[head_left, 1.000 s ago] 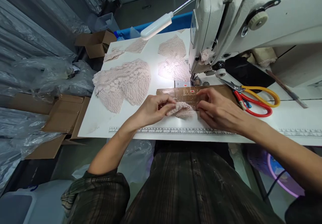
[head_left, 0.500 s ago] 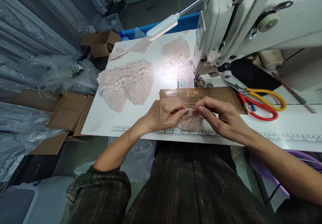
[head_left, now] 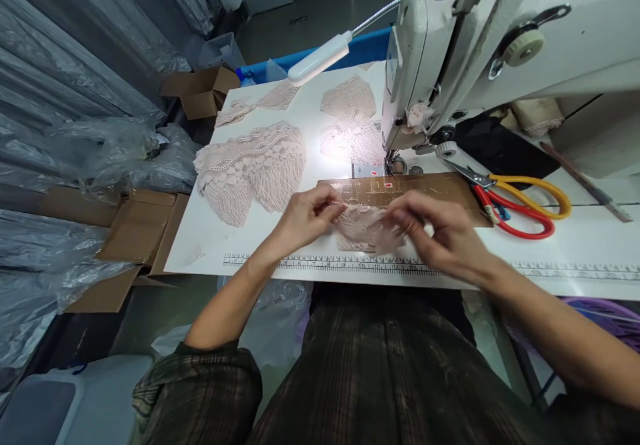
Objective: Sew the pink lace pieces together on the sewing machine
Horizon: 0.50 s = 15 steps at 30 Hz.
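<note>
A small piece of pale pink lace [head_left: 365,227] is stretched between my hands near the table's front edge. My left hand [head_left: 311,217] pinches its left end between thumb and fingers. At the right end, my right hand [head_left: 434,231] grips the fabric with bent fingers, slightly blurred by motion. Just behind the lace lies a brown taped strip [head_left: 425,190], in front of the sewing machine's needle and presser foot [head_left: 389,158]. Larger lace pieces [head_left: 255,168] lie flat to the left, and more lace [head_left: 350,138] rests beside the needle under the lamp's light.
The white sewing machine [head_left: 465,51] fills the upper right. Scissors [head_left: 525,201] with red and yellow handles lie right of the strip. A lamp [head_left: 320,58] hangs over the table. A printed ruler [head_left: 360,265] runs along the front edge. Cardboard boxes [head_left: 140,228] stand at left.
My hands have moved apart, the left hand shifting leftward, and the lace between them is spread wider. My right hand has turned slightly and blurs.
</note>
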Each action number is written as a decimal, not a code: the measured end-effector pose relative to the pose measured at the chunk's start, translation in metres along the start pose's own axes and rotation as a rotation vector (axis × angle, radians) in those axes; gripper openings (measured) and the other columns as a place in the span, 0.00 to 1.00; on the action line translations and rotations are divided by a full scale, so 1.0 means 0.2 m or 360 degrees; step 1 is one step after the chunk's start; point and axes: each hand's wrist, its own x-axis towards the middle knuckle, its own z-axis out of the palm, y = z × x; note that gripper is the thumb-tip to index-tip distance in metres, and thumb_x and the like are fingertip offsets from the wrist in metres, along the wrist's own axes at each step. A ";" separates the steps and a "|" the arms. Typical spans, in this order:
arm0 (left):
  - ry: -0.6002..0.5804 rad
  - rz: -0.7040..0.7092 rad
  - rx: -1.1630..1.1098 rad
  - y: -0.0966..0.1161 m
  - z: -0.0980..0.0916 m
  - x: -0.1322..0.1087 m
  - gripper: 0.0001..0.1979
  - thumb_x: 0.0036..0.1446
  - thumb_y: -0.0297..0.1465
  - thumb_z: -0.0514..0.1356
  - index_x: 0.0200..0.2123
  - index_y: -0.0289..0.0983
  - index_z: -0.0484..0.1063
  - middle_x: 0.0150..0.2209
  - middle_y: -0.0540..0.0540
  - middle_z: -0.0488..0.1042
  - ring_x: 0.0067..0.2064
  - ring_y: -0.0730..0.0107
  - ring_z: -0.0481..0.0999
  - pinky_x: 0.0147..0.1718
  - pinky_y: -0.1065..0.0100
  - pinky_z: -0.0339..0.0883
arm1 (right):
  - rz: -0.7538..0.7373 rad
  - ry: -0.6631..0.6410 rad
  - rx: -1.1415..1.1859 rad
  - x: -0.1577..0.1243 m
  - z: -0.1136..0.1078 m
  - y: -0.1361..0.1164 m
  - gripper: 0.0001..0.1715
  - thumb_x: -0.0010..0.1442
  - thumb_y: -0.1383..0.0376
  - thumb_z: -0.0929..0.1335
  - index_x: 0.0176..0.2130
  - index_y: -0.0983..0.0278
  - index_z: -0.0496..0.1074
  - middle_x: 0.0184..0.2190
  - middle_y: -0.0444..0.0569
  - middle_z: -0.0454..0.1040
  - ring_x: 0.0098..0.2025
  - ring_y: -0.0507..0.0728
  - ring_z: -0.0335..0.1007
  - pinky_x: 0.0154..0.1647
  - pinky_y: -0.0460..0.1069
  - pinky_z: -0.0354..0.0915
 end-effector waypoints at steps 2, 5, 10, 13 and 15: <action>0.0072 -0.0085 -0.0123 -0.02 -0.01 -0.02 0.10 0.62 0.35 0.62 0.32 0.36 0.70 0.26 0.51 0.73 0.26 0.77 0.75 0.23 0.76 0.69 | 0.0155 0.0196 -0.0029 0.00 -0.01 0.05 0.12 0.66 0.59 0.66 0.32 0.61 0.71 0.24 0.44 0.68 0.25 0.50 0.60 0.26 0.47 0.57; 0.0038 -0.0138 -0.0248 -0.05 0.00 -0.03 0.11 0.63 0.39 0.61 0.37 0.36 0.71 0.28 0.50 0.73 0.28 0.75 0.77 0.25 0.74 0.71 | 0.0268 0.0266 0.0014 -0.02 -0.01 0.10 0.14 0.67 0.56 0.66 0.33 0.61 0.72 0.25 0.44 0.67 0.25 0.50 0.58 0.25 0.47 0.55; 0.0011 0.0109 0.0427 -0.04 -0.04 0.01 0.20 0.62 0.39 0.65 0.55 0.39 0.71 0.38 0.48 0.74 0.32 0.74 0.73 0.33 0.69 0.71 | 0.0226 0.0183 0.0091 -0.02 0.03 0.10 0.13 0.68 0.56 0.65 0.37 0.61 0.73 0.25 0.43 0.66 0.27 0.50 0.60 0.28 0.47 0.58; -0.0035 0.0455 0.0748 0.01 -0.03 0.07 0.20 0.62 0.39 0.65 0.56 0.41 0.70 0.50 0.42 0.73 0.45 0.65 0.75 0.44 0.62 0.73 | 0.0208 0.0106 0.0130 -0.01 0.04 0.09 0.13 0.69 0.56 0.64 0.38 0.61 0.72 0.25 0.42 0.66 0.27 0.50 0.61 0.30 0.48 0.59; -0.0218 0.0705 0.0686 0.04 0.01 0.13 0.19 0.64 0.38 0.63 0.56 0.39 0.69 0.52 0.41 0.74 0.52 0.62 0.74 0.49 0.59 0.72 | 0.0167 0.0085 0.0147 -0.01 0.04 0.07 0.11 0.69 0.58 0.64 0.39 0.61 0.72 0.27 0.43 0.67 0.28 0.50 0.62 0.32 0.48 0.60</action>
